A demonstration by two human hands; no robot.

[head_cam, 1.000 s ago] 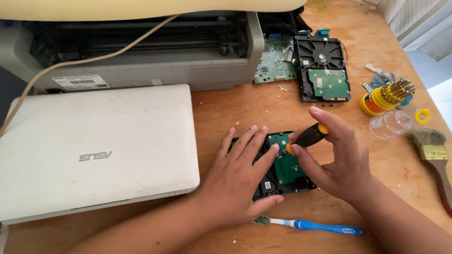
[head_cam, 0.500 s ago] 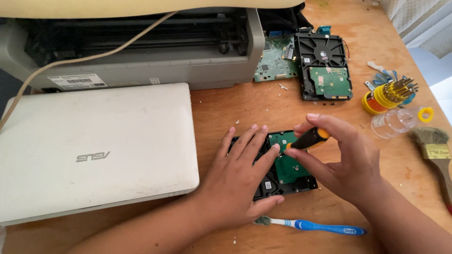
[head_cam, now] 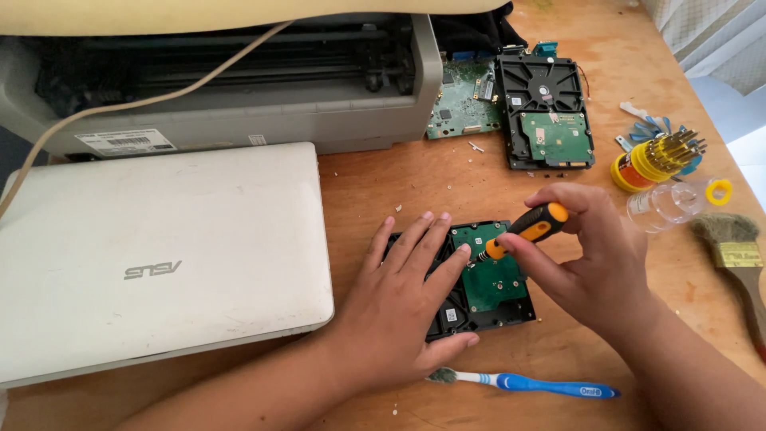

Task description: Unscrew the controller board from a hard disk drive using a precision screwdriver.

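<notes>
Wooden desk (head_cam: pixel 383 183) crowded; left hand (head_cam: pixel 403 307) flat on hard drive (head_cam: pixel 495 283), right hand (head_cam: pixel 594 263) fingers gripping screwdriver (head_cam: pixel 528 230).

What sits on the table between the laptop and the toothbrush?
Head view: the left hand, flat on the hard drive, and its forearm lie between the laptop and the toothbrush.

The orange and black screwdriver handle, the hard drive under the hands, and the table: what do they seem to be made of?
The orange and black screwdriver handle looks like smooth moulded plastic, perhaps with a rubbery black grip. The black hard drive seems to be matte cast metal carrying a green circuit board with solder points. The brown table shows wood grain, probably lightly varnished.
</notes>
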